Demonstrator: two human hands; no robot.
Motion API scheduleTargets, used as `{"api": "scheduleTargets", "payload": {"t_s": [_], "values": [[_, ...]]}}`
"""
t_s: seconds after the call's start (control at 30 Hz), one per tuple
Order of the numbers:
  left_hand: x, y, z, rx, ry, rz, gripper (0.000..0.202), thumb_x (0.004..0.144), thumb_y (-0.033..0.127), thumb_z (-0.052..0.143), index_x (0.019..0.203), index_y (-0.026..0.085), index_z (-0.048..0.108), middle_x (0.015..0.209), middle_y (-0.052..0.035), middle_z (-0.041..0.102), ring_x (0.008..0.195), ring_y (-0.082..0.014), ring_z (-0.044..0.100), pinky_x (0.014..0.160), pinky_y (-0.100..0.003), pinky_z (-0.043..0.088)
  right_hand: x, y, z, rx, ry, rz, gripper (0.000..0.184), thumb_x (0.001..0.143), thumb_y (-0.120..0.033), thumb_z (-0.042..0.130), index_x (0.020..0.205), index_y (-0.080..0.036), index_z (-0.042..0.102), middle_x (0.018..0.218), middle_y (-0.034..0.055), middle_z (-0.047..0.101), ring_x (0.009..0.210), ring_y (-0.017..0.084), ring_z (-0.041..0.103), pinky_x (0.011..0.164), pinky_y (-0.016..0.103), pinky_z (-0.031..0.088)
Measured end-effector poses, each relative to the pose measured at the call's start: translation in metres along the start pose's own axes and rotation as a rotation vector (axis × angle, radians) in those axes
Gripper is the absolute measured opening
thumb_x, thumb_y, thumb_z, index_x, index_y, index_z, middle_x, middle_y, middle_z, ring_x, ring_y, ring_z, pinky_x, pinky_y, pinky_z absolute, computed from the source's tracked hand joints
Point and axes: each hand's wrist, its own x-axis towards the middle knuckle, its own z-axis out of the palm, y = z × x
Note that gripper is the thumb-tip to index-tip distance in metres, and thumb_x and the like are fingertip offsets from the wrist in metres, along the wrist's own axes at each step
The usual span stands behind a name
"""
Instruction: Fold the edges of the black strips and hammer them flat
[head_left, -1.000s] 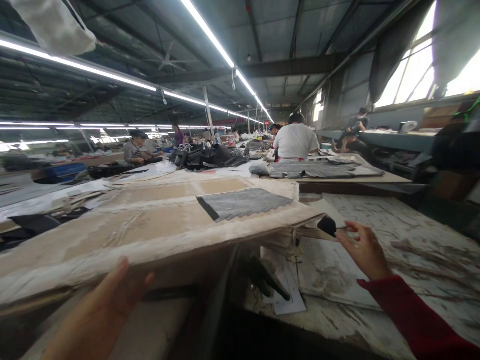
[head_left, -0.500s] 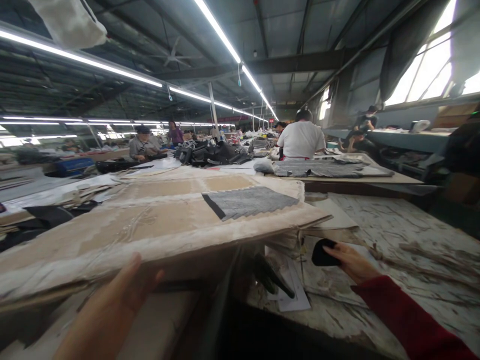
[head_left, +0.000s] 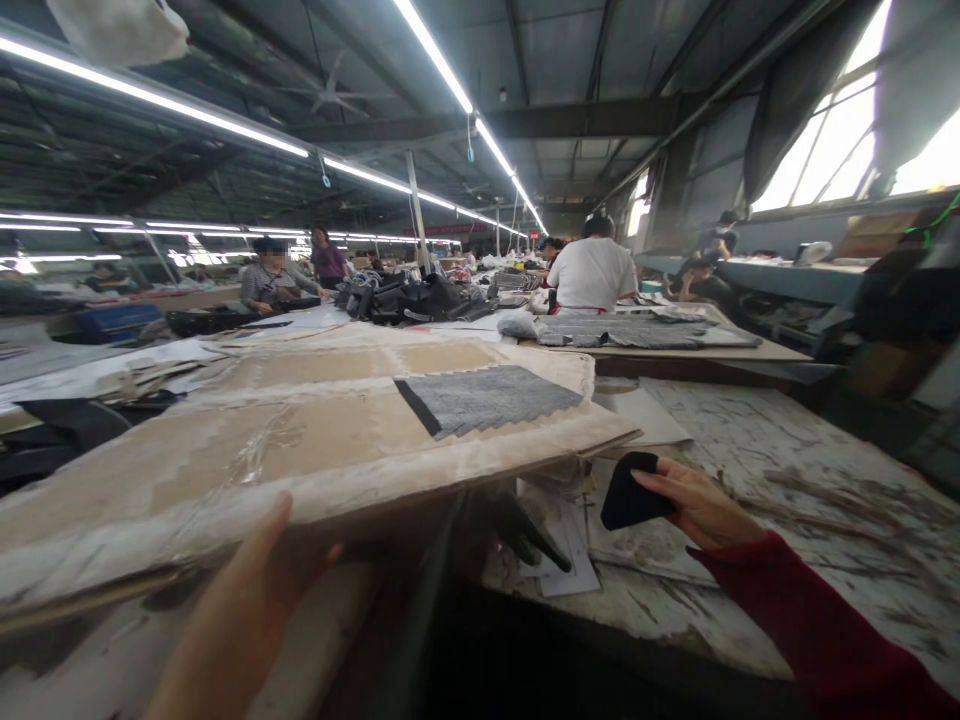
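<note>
Red sleeve (head_left: 817,620) outstretched, the right hand (head_left: 701,505) pinches a black fabric scrap (head_left: 636,492), while the open left hand (head_left: 240,620), cut off by the frame, sits below a cardboard sheet (head_left: 225,470).

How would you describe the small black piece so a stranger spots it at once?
Beside the tilted board stands a stained white table. Above it, a hand in a red sleeve pinches a small rounded black piece. Unlike the grey cloth on the board, it is held up.
</note>
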Motion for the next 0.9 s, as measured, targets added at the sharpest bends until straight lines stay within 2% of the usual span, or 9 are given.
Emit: {"api": "scheduleTargets", "payload": {"t_s": [0.07,0.13,0.27,0.37,0.5,0.63,0.77,0.83,0.9], "values": [[-0.001,-0.01,0.004,-0.042,-0.071,-0.102,0.019,0.085,0.017,0.048,0.101,0.018,0.058,0.078,-0.0005,0.069,0.066,-0.0156,0.065,0.053,-0.025,0.056,-0.003,-0.004,0.01,0.001,-0.013,-0.012,0.02,0.064,-0.036,0.069,0.077,-0.02,0.064,0.077,0.0038,0.066,0.069,0.016,0.06,0.064,0.025,0.049],[-0.001,-0.024,0.006,-0.037,-0.166,-0.25,0.02,0.086,0.026,0.049,0.099,0.015,0.058,0.077,-0.0049,0.068,0.066,-0.0164,0.065,0.051,-0.023,0.054,-0.006,-0.007,0.02,-0.034,-0.001,-0.008,0.023,0.065,-0.04,0.068,0.075,-0.02,0.064,0.07,0.0023,0.063,0.056,0.012,0.054,0.048,0.021,0.044],[-0.009,-0.054,0.009,0.077,-0.507,-0.482,0.036,0.085,0.042,0.048,0.097,0.01,0.06,0.09,-0.0114,0.067,0.066,-0.013,0.063,0.048,-0.017,0.048,-0.005,-0.008,0.04,-0.129,-0.023,-0.011,0.03,0.064,-0.047,0.067,0.063,-0.018,0.06,0.055,-0.0016,0.05,0.042,0.006,0.034,0.034,0.018,0.025],[-0.025,-0.072,0.015,0.243,-0.79,-0.459,0.039,0.078,0.043,0.058,0.1,0.011,0.06,0.09,-0.0104,0.066,0.067,-0.012,0.062,0.048,-0.015,0.045,-0.002,-0.002,0.054,-0.177,-0.106,-0.014,0.035,0.066,-0.051,0.063,0.06,-0.017,0.057,0.05,-0.0032,0.043,0.041,0.005,0.03,0.034,0.019,0.022],[-0.045,-0.083,0.024,0.303,-1.056,-0.373,0.039,0.072,0.043,0.065,0.092,0.01,0.064,0.085,-0.0093,0.066,0.068,-0.0122,0.06,0.053,-0.017,0.044,-0.003,0.003,0.068,-0.29,-0.153,-0.048,0.04,0.069,-0.056,0.059,0.066,-0.016,0.058,0.051,-0.0031,0.045,0.042,0.006,0.033,0.036,0.019,0.023],[-0.051,-0.086,0.025,0.21,-1.107,-0.362,0.037,0.073,0.04,0.064,0.097,0.012,0.064,0.09,-0.0109,0.065,0.073,-0.0136,0.06,0.06,-0.021,0.045,-0.012,0.002,0.09,-0.535,-0.201,-0.198,0.038,0.077,-0.053,0.051,0.069,-0.016,0.058,0.06,0.0001,0.053,0.053,0.011,0.046,0.046,0.023,0.035],[-0.049,-0.088,0.022,0.05,-1.078,-0.343,0.044,0.073,0.035,0.066,0.113,0.018,0.058,0.113,-0.0118,0.059,0.096,-0.0193,0.058,0.077,-0.028,0.047,-0.028,0.015,0.124,-0.957,-0.065,-0.701,0.031,0.081,-0.039,0.052,0.058,-0.019,0.048,0.056,-0.0004,0.047,0.056,0.012,0.043,0.053,0.027,0.035],[-0.048,-0.091,0.021,-0.026,-1.075,-0.326,0.046,0.073,0.035,0.067,0.115,0.02,0.057,0.115,-0.0105,0.058,0.103,-0.0213,0.054,0.083,-0.031,0.045,-0.037,0.025,0.142,-1.045,-0.112,-0.934,0.023,0.085,-0.029,0.048,0.065,-0.019,0.052,0.062,0.0017,0.052,0.062,0.015,0.047,0.059,0.028,0.036],[-0.047,-0.094,0.021,-0.089,-1.036,-0.335,0.045,0.072,0.035,0.069,0.112,0.018,0.059,0.109,-0.0093,0.06,0.102,-0.0212,0.055,0.084,-0.03,0.045,-0.044,0.035,0.157,-1.075,-0.186,-1.058,0.017,0.087,-0.021,0.043,0.077,-0.019,0.057,0.071,0.0041,0.057,0.07,0.017,0.05,0.066,0.031,0.038]]}}
